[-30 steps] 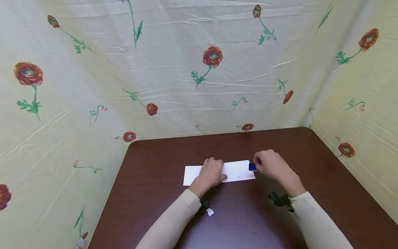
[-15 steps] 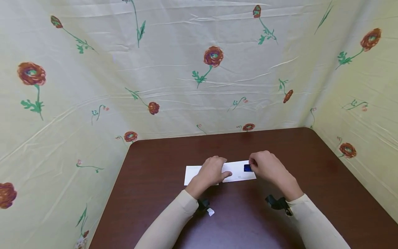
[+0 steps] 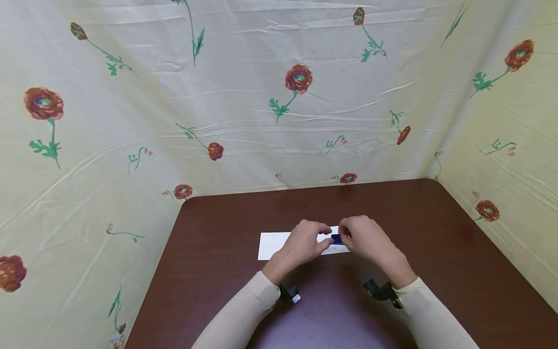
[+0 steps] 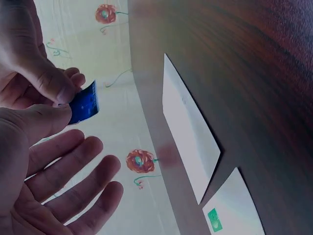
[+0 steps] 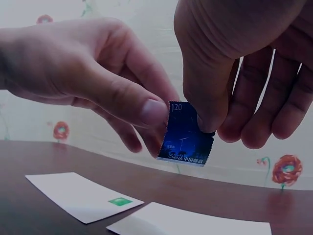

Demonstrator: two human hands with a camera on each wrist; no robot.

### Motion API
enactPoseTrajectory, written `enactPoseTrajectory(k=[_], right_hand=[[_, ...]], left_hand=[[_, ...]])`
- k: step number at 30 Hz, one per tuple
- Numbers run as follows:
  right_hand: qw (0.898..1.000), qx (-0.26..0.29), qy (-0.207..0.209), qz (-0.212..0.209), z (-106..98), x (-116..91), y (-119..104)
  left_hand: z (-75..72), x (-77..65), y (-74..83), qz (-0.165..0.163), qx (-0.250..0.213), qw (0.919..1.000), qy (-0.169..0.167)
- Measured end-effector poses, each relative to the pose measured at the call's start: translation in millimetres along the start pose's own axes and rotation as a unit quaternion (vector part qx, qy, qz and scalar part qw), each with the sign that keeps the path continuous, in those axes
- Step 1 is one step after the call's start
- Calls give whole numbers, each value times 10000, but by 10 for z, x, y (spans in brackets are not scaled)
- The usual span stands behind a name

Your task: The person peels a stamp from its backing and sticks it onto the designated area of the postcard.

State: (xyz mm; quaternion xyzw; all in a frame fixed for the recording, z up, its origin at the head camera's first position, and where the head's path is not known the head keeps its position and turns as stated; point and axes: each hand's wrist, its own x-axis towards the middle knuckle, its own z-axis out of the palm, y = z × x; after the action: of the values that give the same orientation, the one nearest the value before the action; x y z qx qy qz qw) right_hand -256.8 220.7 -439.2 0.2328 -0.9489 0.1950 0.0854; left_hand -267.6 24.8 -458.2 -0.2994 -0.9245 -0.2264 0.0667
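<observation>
My right hand pinches a small dark blue postage stamp with a perforated edge, its thumb across one side. The stamp is held up above the table, its printed face showing "1.20" and "CHINA" in the right wrist view. My left hand is beside it with fingers spread, the thumb tip right at the stamp's near edge and a gap between thumb and index finger. Below lie two white paper rectangles: one plain, and one with a green stamp near its end.
A dark brown table carries the papers. Flower-patterned cloth hangs behind and along both sides of it. Dark camera straps sit at both wrists.
The right hand has moved left with the blue stamp, from the paper's right end toward the left hand. My left hand has shifted right to meet it, thumb and fingers spread.
</observation>
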Motion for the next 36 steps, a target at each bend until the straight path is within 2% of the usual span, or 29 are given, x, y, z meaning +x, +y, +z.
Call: enactPoseTrajectory(k=[5,10,20,26,31,36], right_hand=[[9999,40,33,-100,32,4,-68],[10000,37,-35,-86,51,-1,-109],[9999,-84,-70,-19,53,15,-114],[9996,95,-241,134,71,8,-126],[9996,198,-180,48,82,14,-150],[9994,327,-84,-69,83,11,-186]], left_hand=[[27,-10,-29,167,-281,9994,106],[35,-18,-55,215,-311,9991,187],[5,-22,-121,98,-327,9994,84],[2,-32,-167,61,-344,9994,18],[-10,-33,-190,53,-456,9989,103],[-12,-35,-188,-127,-508,9986,81]])
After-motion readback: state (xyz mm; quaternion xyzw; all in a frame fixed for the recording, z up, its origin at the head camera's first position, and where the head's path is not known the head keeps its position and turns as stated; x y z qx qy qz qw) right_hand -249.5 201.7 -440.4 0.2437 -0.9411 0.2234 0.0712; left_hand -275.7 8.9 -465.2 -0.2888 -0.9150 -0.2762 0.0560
